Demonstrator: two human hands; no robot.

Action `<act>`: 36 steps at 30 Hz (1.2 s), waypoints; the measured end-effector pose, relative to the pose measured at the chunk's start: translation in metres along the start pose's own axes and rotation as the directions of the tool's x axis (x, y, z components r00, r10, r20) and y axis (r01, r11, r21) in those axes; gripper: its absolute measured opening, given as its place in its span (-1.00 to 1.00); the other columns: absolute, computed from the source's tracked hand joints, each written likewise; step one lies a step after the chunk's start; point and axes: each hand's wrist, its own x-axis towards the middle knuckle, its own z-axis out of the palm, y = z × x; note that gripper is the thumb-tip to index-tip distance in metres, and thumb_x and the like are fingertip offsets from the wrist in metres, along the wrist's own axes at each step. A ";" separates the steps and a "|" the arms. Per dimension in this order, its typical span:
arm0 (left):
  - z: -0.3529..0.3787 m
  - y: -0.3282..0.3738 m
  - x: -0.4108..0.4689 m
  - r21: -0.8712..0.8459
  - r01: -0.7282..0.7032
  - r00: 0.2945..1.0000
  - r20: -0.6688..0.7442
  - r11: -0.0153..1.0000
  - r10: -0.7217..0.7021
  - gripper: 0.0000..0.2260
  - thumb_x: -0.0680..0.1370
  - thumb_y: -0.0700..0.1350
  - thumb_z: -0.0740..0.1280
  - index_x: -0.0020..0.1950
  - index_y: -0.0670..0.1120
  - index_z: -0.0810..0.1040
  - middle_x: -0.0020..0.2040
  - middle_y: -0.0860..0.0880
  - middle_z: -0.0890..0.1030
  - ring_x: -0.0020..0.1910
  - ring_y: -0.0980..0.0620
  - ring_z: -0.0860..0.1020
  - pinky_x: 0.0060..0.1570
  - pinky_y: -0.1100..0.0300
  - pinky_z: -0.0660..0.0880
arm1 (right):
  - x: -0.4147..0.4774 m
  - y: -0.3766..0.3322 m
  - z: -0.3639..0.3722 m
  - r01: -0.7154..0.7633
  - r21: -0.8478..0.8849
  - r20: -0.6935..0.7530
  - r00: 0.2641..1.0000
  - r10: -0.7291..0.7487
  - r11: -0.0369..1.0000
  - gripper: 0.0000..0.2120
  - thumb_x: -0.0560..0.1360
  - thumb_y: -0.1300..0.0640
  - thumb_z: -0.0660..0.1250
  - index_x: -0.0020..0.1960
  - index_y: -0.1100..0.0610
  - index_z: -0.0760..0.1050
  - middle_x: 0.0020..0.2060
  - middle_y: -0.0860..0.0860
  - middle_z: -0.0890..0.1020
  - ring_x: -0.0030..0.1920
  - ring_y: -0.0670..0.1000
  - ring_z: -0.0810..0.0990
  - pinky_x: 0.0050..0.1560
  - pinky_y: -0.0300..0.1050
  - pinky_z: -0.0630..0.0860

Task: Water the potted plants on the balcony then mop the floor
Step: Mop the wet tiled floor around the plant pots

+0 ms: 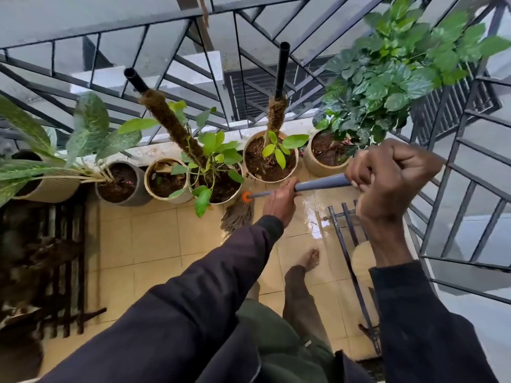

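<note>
Grey mop handle [320, 185] | orange collar [247, 196] | brown strands [237, 217] on tiles [154, 236]

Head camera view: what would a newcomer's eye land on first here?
The right hand and, further down, the left hand grip a grey mop handle at centre, its stringy mop head resting on beige floor tiles. Behind it, round pots of dark soil line the black metal railing, and a bushy green plant fills the upper right.
</note>
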 end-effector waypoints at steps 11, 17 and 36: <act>-0.008 -0.051 0.044 -0.074 0.099 0.994 0.060 0.992 -0.095 -0.77 0.60 -0.28 0.31 0.26 -0.20 0.47 0.14 -0.21 0.57 -0.02 -0.30 0.60 -0.07 -0.13 0.56 | 0.006 0.028 0.043 -0.042 -0.118 0.009 0.999 0.044 0.992 -0.48 0.39 0.44 0.21 -0.53 -0.11 0.42 -0.59 -0.27 0.37 -0.60 0.03 0.31 -0.38 -0.16 0.34; -0.018 -0.035 0.050 -0.083 0.137 0.988 0.090 0.987 -0.129 -0.86 0.62 -0.28 0.28 0.17 -0.15 0.45 0.05 -0.20 0.58 -0.05 -0.30 0.59 -0.06 -0.14 0.49 | 0.020 0.020 0.051 -0.091 -0.195 -0.088 0.993 0.075 0.977 -0.66 0.38 0.40 0.24 -0.52 0.14 0.36 -0.65 -0.12 0.32 -0.61 0.08 0.30 -0.44 -0.12 0.33; -0.018 -0.032 -0.036 0.040 0.175 0.976 0.123 0.984 -0.178 -0.87 0.67 -0.26 0.25 0.20 -0.12 0.46 -0.05 -0.16 0.63 -0.12 -0.22 0.61 -0.19 -0.04 0.46 | 0.012 0.011 0.025 -0.211 -0.029 0.022 0.977 0.211 0.977 -0.56 0.39 0.45 0.19 -0.51 0.00 0.40 -0.64 -0.12 0.29 -0.64 -0.04 0.23 -0.46 -0.17 0.24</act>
